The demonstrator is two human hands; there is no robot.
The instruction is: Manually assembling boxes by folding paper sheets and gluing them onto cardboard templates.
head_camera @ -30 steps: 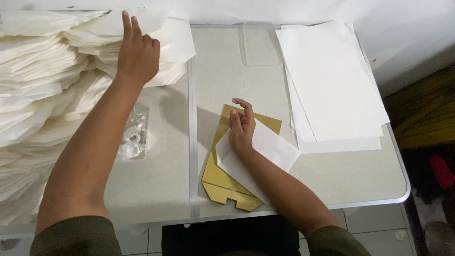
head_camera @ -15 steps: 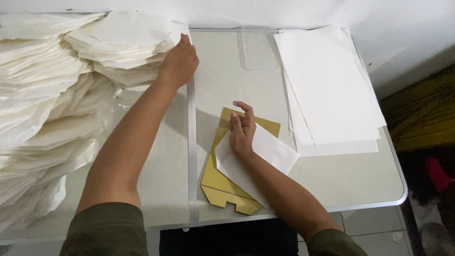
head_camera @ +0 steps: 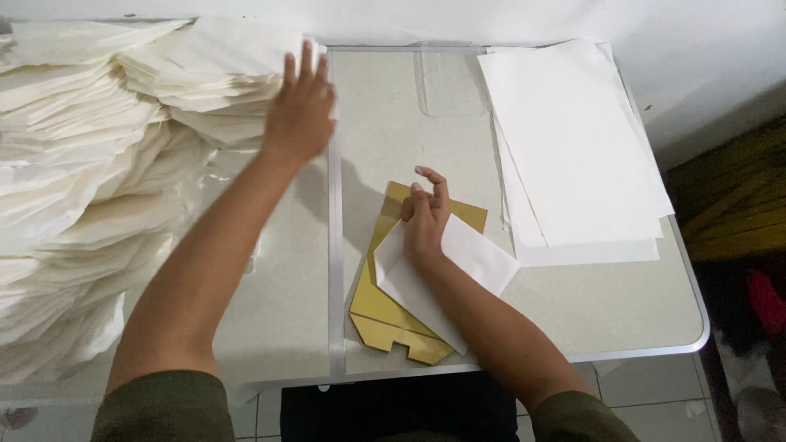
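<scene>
My right hand presses down on a folded white paper that lies over a gold, angular template near the table's front middle. Its fingers are curled on the paper's upper edge. My left hand reaches to the back left with fingers spread, at the right edge of a big pile of folded cream paper pieces. It grips nothing that I can see; it is blurred by motion.
A stack of flat white sheets lies on the right of the grey table. A metal seam runs front to back down the table's middle. Beyond the right edge the floor holds dark clutter.
My left hand moved right and towards me, from on top of the cream pile to its right edge. The right hand stayed on the white paper.
</scene>
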